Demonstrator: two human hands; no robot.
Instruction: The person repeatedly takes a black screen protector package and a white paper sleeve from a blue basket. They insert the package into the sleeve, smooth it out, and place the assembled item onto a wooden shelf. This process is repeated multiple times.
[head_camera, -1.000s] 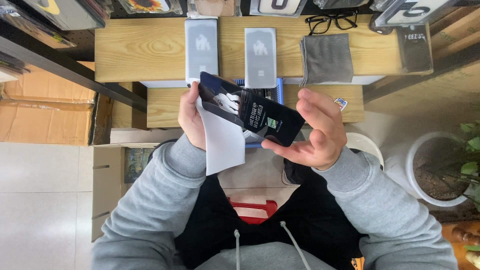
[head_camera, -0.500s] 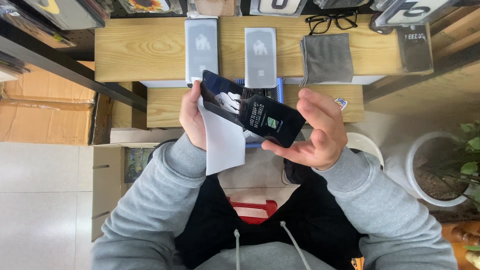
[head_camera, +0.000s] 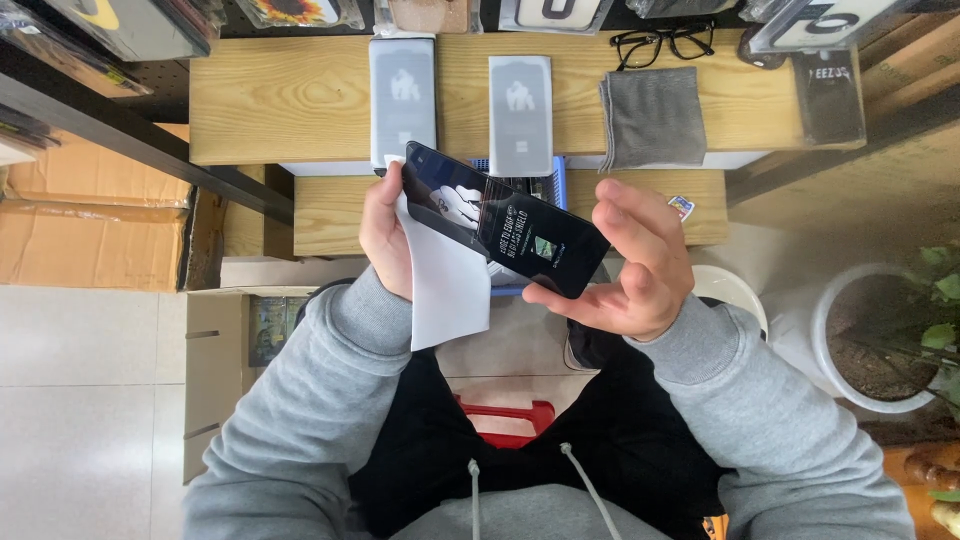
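Observation:
I hold a flat black package (head_camera: 505, 220) with a picture and small print on it above my lap. My left hand (head_camera: 385, 235) grips its upper left end together with a white paper sleeve (head_camera: 445, 285) that hangs down beneath it. My right hand (head_camera: 630, 265) supports the package's lower right end, thumb underneath and fingers spread above. Both arms wear grey sleeves.
A wooden bench (head_camera: 300, 100) ahead carries two grey flat packages (head_camera: 402, 88) (head_camera: 520, 112), a folded grey cloth (head_camera: 655, 118), black eyeglasses (head_camera: 662, 42) and a dark package (head_camera: 832, 95). A blue tray (head_camera: 556, 180) sits under it. Cardboard boxes (head_camera: 80, 235) lie left, a potted plant (head_camera: 900, 340) right.
The package and both hands have barely shifted; the right hand's fingers have lifted slightly off the package's end.

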